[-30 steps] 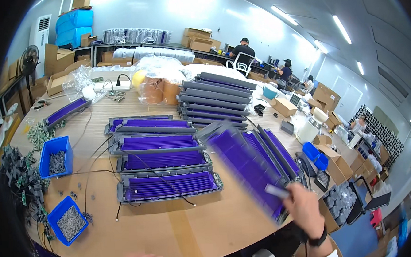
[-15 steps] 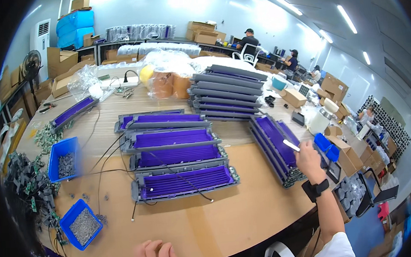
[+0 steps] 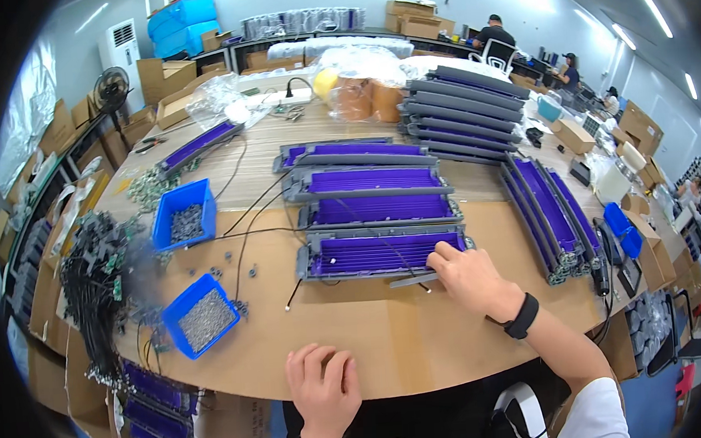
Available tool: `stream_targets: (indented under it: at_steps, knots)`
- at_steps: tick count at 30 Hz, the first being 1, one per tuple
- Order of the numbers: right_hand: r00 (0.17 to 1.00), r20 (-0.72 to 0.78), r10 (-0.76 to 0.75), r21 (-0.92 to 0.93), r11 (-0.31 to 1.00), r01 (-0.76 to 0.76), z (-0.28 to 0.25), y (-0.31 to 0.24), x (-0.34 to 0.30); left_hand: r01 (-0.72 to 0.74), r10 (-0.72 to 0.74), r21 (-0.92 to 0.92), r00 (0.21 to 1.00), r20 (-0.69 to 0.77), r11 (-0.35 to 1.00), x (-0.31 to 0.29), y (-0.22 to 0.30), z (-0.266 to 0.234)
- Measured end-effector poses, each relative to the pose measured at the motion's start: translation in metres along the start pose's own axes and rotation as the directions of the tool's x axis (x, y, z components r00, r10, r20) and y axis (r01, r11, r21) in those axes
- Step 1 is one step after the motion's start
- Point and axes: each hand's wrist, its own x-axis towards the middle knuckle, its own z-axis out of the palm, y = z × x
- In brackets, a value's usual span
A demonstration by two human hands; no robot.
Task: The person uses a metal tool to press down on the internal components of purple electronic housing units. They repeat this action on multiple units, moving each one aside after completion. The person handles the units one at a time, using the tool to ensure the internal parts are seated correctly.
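Several long grey housings with purple ridged insides lie in a column before me, the nearest housing [image 3: 385,253] close to the table's middle. My right hand [image 3: 471,280] is closed at its lower right edge, fingers pinched on a thin light-grey strip [image 3: 413,280] that points left along that edge. A black cable with a small white plug crosses this housing and ends near the strip. My left hand [image 3: 324,381] rests at the front table edge, fingers loosely curled and a little apart, nothing visible in it.
Blue bins of small grey parts [image 3: 183,215] and of tiny metal pieces [image 3: 204,318] stand left, beside a heap of black cabled parts [image 3: 97,275]. More housings are stacked at the back [image 3: 465,116] and stand at the right [image 3: 547,215]. Other people sit far off.
My right hand has moved left from the right-hand housings to the nearest housing, carrying the light strip. The view has swung, showing more at the lower left; my left hand shows more fully.
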Motion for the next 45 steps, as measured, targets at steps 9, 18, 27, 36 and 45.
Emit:
stream_targets:
  at_steps: [9, 18, 27, 36, 45]
  knots:
    - [0.988, -0.145, -0.061, 0.09, 0.993, 0.075, -0.04, -0.004, -0.08, 0.241, -0.268, -0.271, 0.961, -0.066, 0.932, -0.008, 0.005, -0.005]
    - [0.937, -0.35, 0.014, 0.291, 0.952, 0.094, -0.057, 0.009, -0.136, 0.165, 0.059, -0.605, 0.941, 0.333, 0.779, 0.011, 0.029, -0.049]
    - [0.955, -0.285, 0.088, 0.316, 0.949, 0.007, -0.024, -0.008, -0.123, 0.147, 0.095, -0.425, 0.862, 0.498, 0.893, 0.01, 0.02, -0.031]
    - [0.974, -0.213, 0.075, 0.624, 0.777, 0.077, -0.047, -0.066, -0.117, 0.284, -0.02, -0.401, 0.835, 0.549, 0.871, 0.013, 0.021, -0.042]
    - [0.997, -0.052, 0.06, 0.676, 0.737, -0.009, -0.024, -0.139, -0.095, 0.241, 0.028, -0.466, 0.866, 0.5, 0.851, 0.01, 0.015, -0.03]
